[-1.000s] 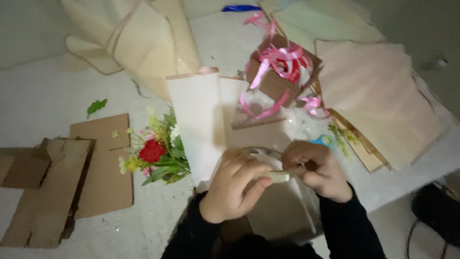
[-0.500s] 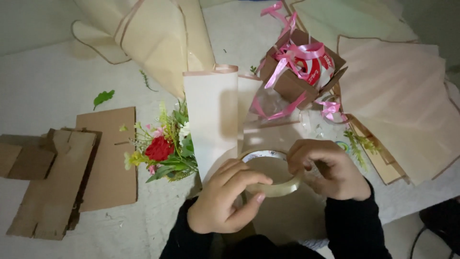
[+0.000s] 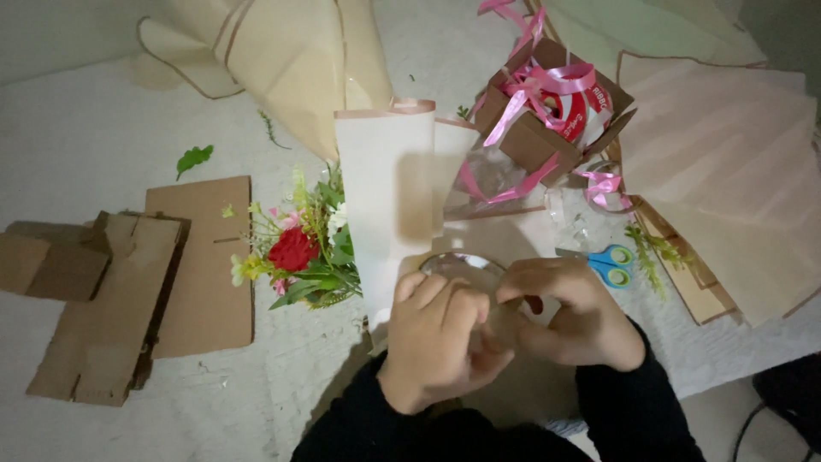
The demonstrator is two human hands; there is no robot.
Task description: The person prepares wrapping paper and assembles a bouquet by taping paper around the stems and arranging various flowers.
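Brown cardboard box (image 3: pixel 547 120), open, top right, w/ red-white label (image 3: pixel 581 109) inside.

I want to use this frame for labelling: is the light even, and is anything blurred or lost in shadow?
Head view: dim and uneven, with a dark right edge; the cream wrapping paper is brightest; the left hand and right hand look soft, casting a shadow toward the black sleeves; the clear tape roll is hard to make out.
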